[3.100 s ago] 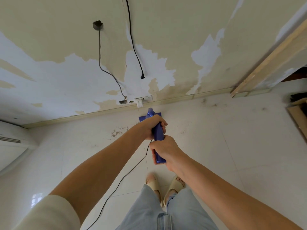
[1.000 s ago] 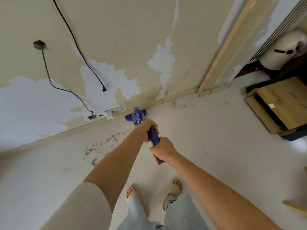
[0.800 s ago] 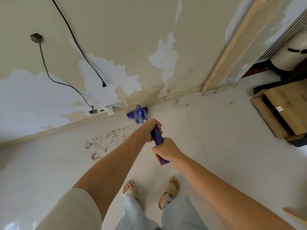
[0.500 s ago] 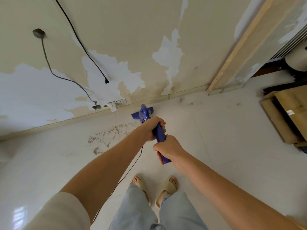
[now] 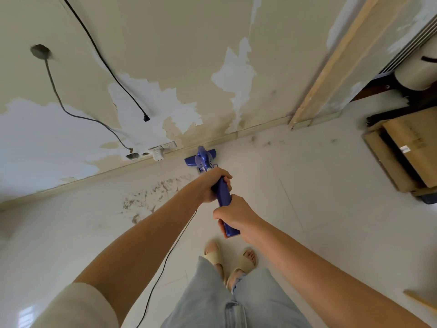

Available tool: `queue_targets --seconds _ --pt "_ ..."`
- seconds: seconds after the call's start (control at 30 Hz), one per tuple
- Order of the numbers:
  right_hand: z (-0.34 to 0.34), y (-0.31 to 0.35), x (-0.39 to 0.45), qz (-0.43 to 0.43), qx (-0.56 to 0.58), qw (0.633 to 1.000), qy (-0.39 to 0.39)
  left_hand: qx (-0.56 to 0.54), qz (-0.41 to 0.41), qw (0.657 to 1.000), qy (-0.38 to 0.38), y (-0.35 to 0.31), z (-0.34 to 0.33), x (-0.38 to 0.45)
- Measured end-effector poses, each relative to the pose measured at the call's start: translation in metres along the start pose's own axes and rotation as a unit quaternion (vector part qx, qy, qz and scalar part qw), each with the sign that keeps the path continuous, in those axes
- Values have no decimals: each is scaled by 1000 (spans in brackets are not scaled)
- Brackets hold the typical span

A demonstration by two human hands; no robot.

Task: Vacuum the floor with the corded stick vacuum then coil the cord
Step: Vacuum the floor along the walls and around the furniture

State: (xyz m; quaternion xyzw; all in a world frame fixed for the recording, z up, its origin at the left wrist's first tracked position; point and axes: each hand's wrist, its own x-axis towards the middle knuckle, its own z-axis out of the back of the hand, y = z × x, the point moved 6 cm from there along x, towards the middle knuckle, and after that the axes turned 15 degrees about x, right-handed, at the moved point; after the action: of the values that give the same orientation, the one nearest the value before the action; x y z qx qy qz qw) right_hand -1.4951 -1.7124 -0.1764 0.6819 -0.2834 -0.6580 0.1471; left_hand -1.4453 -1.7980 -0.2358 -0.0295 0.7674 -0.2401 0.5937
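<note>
I hold a blue stick vacuum [image 5: 205, 160] with both hands. My left hand [image 5: 214, 183] grips the handle higher up, toward the body. My right hand [image 5: 234, 215] grips the handle's near end. The vacuum's floor head [image 5: 190, 161] lies against the skirting below the peeling wall. Its black cord [image 5: 163, 268] trails from under my left forearm down across the white tiles to the frame's bottom edge. A patch of brown dirt [image 5: 151, 194] lies on the floor left of the vacuum.
A white socket strip [image 5: 160, 151] sits at the wall base, with a loose black cable [image 5: 106, 65] hanging above it. Cardboard boxes [image 5: 406, 147] stand at the right. A wooden door frame [image 5: 331, 65] rises at the back right. More specks of dirt [image 5: 267, 143] lie by the skirting.
The view has swung right and back a little left. The vacuum head has moved toward the skirting, right of the dirt patch. Both hands keep their grip. The cord has come into view.
</note>
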Motion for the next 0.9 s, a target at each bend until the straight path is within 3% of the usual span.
queue_targets --seconds 0.27,0.5,0.9 --pt "13 29 16 5 -13 1000 -23 19 -19 999 -20 -31 -8 7" --pt "14 10 7 -8 -23 999 -35 22 -12 999 -42 -14 -12 5" --pt "30 27 -14 23 -36 996 -72 27 -18 999 -23 -21 -34 -3"
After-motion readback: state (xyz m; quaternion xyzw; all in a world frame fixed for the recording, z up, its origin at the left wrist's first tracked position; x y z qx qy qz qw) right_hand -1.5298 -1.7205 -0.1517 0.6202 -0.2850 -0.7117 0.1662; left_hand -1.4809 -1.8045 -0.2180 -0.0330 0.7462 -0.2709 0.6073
